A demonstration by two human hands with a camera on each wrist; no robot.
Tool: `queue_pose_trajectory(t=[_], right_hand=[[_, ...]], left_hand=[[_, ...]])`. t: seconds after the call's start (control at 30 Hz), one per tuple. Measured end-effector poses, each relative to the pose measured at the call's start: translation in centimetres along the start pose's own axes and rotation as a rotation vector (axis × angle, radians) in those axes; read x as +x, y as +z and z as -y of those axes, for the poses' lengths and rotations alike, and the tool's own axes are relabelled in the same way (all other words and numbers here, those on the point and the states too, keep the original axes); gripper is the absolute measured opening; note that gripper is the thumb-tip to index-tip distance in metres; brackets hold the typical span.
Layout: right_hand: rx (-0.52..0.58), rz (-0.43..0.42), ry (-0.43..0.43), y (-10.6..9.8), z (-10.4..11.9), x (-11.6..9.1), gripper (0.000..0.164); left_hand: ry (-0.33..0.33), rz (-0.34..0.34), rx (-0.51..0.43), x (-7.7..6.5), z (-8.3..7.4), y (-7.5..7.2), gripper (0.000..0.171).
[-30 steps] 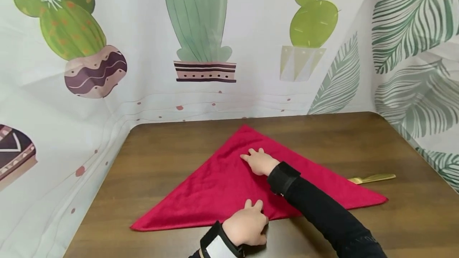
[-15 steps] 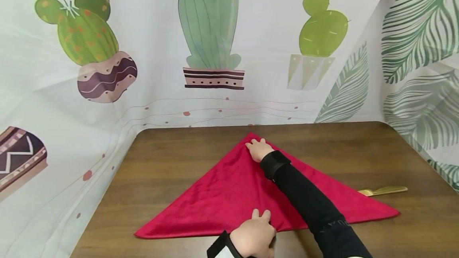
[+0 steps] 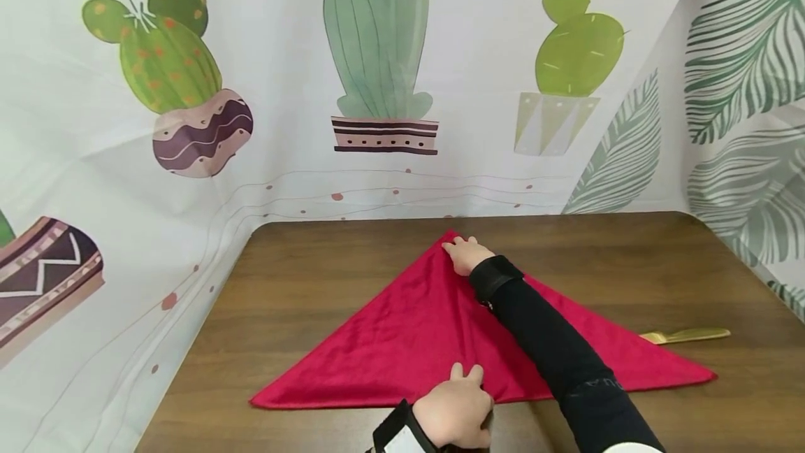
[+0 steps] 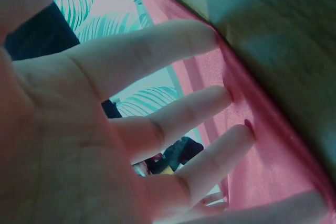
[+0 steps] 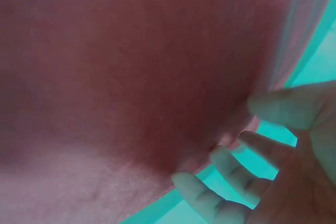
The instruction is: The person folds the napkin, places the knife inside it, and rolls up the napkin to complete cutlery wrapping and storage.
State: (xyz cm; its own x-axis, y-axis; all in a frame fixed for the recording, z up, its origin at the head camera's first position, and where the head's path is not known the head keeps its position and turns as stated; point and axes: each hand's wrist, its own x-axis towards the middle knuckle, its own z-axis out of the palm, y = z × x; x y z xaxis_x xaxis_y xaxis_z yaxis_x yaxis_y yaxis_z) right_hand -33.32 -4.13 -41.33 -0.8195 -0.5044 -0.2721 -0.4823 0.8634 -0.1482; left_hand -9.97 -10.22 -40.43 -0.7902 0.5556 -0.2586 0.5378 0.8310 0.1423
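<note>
A red cloth (image 3: 377,348), folded into a triangle, lies with its tip at the far side and its long edge toward me. Up near that tip, my right hand (image 3: 468,256) rests on the fabric. Its fingers (image 5: 197,190) reach the cloth in the right wrist view, with the thumb held apart. At the middle of the near edge, my left hand (image 3: 454,409) touches the cloth with spread, straight fingers. The left wrist view shows these fingertips (image 4: 244,132) against the fabric, just inside its hem.
A gold piece of cutlery (image 3: 694,335) pokes out from under the cloth's right side, its other end hidden. All of this is on a brown wooden table (image 3: 302,275). Behind the table hangs a white sheet (image 3: 484,40) printed with cacti and leaves.
My right hand has slid away from me over the cloth, from its middle up to near the far tip. The left hand has stayed at the near edge. The head view has shifted slightly.
</note>
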Motion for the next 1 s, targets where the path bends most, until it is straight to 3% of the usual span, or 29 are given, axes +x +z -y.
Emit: queue_pose_trajectory(t=[0.17, 0.33, 0.4, 0.53, 0.67, 0.83, 1.0], right_hand=[[-0.045, -0.051, -0.141, 0.0, -0.8, -3.0, 0.046], [-0.074, -0.02, -0.172, 0.5, -1.4, -5.8, 0.057], [-0.077, -0.01, -0.163, 0.7, -1.4, -6.4, 0.061], [-0.094, -0.01, -0.137, 1.6, -1.3, -6.6, 0.065], [-0.106, 0.06, -0.092, 2.8, -0.8, -6.4, 0.07], [-0.118, 0.153, -0.032, 3.8, -0.9, -6.3, 0.074], [-0.111, 0.171, -0.007, 3.8, -2.4, -6.7, 0.076]], left_hand=[[0.034, -0.023, 0.01, 0.3, 0.3, -0.3, 0.012], [0.013, -0.013, 0.011, 1.3, 2.7, -1.8, 0.027], [-0.04, -0.011, 0.015, 2.5, 4.2, -2.8, 0.032], [-0.217, 0.011, 0.043, 5.8, 7.3, -4.2, 0.05], [-0.375, 0.074, 0.051, 8.0, 9.6, -3.6, 0.075], [-0.419, 0.13, 0.019, 8.2, 10.6, -2.6, 0.089], [-0.425, 0.147, -0.03, 7.1, 10.9, -3.4, 0.092]])
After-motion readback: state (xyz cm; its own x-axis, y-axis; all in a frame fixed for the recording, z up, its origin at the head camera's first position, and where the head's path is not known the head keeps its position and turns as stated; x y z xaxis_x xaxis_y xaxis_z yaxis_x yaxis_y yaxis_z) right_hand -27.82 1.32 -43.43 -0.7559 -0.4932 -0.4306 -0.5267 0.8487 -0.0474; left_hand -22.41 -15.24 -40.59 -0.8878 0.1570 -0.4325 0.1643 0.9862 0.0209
